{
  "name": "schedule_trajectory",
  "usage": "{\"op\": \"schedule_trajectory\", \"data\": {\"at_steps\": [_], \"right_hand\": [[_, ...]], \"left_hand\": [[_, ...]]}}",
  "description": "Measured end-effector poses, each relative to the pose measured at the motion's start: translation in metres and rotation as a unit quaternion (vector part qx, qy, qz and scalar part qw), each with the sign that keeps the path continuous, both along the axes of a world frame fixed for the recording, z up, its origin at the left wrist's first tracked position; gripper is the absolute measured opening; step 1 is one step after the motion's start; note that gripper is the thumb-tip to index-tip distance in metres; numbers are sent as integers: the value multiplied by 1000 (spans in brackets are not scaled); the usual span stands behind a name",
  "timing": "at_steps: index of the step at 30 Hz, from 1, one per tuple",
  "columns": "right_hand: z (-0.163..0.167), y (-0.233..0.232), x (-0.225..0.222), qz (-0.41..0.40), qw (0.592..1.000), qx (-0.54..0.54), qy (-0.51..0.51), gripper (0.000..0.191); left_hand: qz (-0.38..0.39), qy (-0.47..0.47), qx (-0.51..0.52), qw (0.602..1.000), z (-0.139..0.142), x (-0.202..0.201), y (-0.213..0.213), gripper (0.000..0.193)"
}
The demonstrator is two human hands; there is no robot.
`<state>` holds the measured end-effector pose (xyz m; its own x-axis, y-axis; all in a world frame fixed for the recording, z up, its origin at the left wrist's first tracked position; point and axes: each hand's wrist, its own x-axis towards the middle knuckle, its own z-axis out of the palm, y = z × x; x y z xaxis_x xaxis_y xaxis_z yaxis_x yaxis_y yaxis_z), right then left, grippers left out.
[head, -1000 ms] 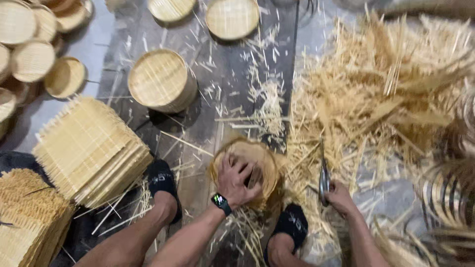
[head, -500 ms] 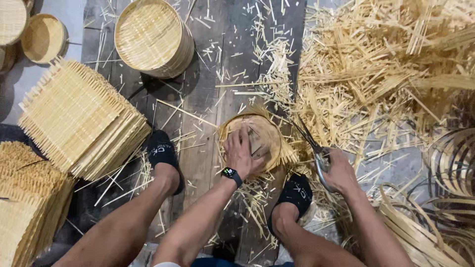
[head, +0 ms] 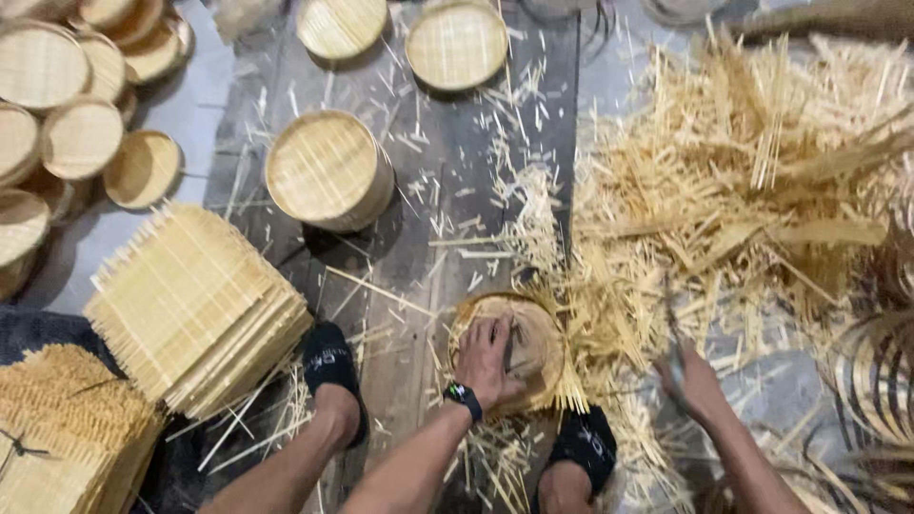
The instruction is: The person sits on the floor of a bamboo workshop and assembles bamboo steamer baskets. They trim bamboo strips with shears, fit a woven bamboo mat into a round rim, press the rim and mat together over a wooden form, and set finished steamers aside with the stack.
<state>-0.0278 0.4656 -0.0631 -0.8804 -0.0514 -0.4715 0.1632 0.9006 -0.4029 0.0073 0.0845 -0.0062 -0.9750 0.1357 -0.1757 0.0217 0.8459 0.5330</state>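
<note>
My left hand (head: 487, 360) presses flat on a round bamboo steamer lid (head: 533, 335) that lies on the dark wooden floor between my feet. A black watch sits on that wrist. My right hand (head: 687, 381) is to the right of the lid, closed around the handle of a knife (head: 670, 319) whose blade points up and away; the blade is blurred. Thin bamboo strips stick out from the lid's right edge.
A big heap of bamboo offcuts (head: 752, 190) fills the right side. A stack of square slat mats (head: 190, 305) lies at left, a finished steamer (head: 328, 171) ahead, several round lids (head: 67, 114) at far left. Bamboo hoops (head: 876, 371) sit at the right edge.
The view has shifted between frames. My right hand with the knife has moved away from the lid's edge, out to the right. My left hand stays pressed on the lid.
</note>
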Motion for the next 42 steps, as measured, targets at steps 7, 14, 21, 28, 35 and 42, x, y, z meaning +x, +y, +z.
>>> {"op": "schedule_trajectory", "data": {"at_steps": [7,14,21,28,35,42], "right_hand": [[10,70,28,185,945,-25,-267,37],[20,-6,-98,99,951,0,-292,42],[31,-8,-134,-204,973,70,-84,65],[35,-41,11,2,997,-41,-72,70],[55,-101,22,46,989,137,-26,66],[56,-97,6,101,979,176,-33,66]], "left_hand": [[38,6,-29,999,-3,-44,-43,124],[-7,-17,-38,999,12,-33,-36,121],[111,64,-13,992,12,-12,-9,127],[35,-9,-17,999,-9,-22,2,116],[24,57,64,996,7,-6,23,101],[-7,12,-8,1000,16,-13,25,97]]}}
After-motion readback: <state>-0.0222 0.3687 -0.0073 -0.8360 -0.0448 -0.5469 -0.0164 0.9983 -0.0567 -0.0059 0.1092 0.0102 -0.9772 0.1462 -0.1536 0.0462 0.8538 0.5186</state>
